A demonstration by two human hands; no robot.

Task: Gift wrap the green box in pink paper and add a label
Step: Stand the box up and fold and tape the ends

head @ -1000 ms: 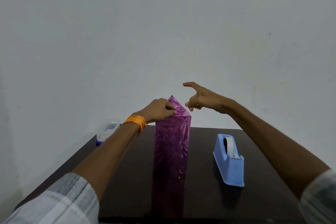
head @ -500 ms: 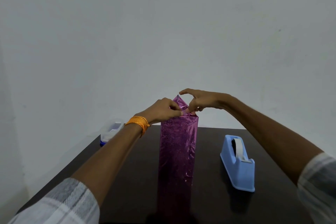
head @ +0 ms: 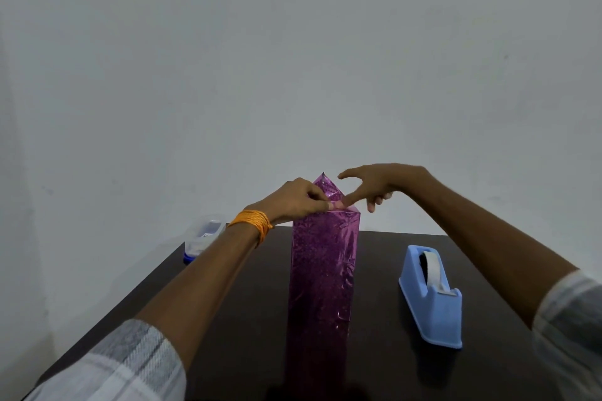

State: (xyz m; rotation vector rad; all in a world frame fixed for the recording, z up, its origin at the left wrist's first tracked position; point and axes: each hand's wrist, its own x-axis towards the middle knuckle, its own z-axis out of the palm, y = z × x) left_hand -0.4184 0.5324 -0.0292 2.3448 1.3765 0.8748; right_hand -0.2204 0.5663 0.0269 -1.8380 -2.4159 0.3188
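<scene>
The box, fully covered in glittery pink paper (head: 322,270), stands upright in the middle of the dark table (head: 228,319); no green shows. At its top a triangular paper flap (head: 325,185) points up. My left hand (head: 293,202), with an orange thread band at the wrist, has curled fingers pinching the folded paper at the top's left edge. My right hand (head: 378,184) reaches in from the right, and its straight index fingertip presses the fold beside my left fingertips. Its other fingers are spread and loose. I see no label.
A light blue tape dispenser (head: 430,299) with a white roll stands on the table right of the box. A clear plastic container with a blue base (head: 203,236) sits at the table's far left corner. A plain white wall is behind.
My right hand came down from above and right of the box, and its index finger now presses the top fold. My left hand stays on the paper at the top.
</scene>
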